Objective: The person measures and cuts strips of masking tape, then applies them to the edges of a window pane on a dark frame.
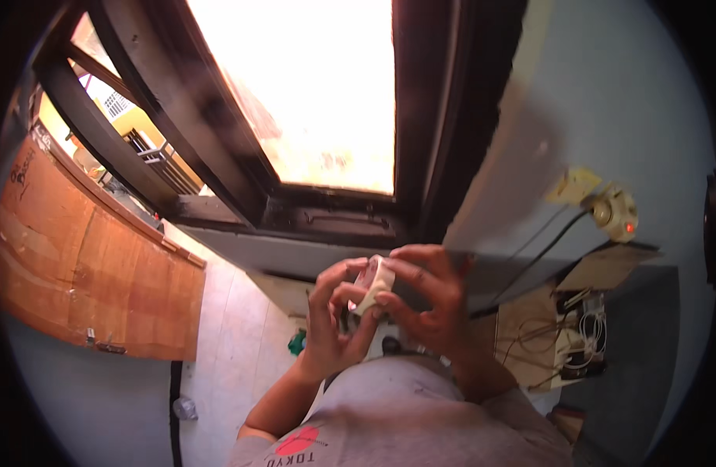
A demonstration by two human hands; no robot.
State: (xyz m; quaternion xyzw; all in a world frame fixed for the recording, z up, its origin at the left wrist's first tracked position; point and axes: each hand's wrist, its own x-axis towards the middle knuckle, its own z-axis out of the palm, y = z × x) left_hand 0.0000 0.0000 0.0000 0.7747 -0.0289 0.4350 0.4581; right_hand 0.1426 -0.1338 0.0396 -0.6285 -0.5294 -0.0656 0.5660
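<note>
Head view: dark window frame (327,210) above a tiled floor (233,335). Both hands, left hand (334,319) and right hand (424,300), pinch a small pale folded piece (375,284) at chest height; loosened fingers could drop it to the floor.

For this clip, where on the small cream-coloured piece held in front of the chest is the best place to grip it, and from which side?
Judging by its pose, the cream piece stands roughly upright and thin between both hands, so its narrow side edges look best. The right hand pinches its upper end from the right; the left hand supports the lower part from the left. What lies behind it is hidden by fingers.
</note>
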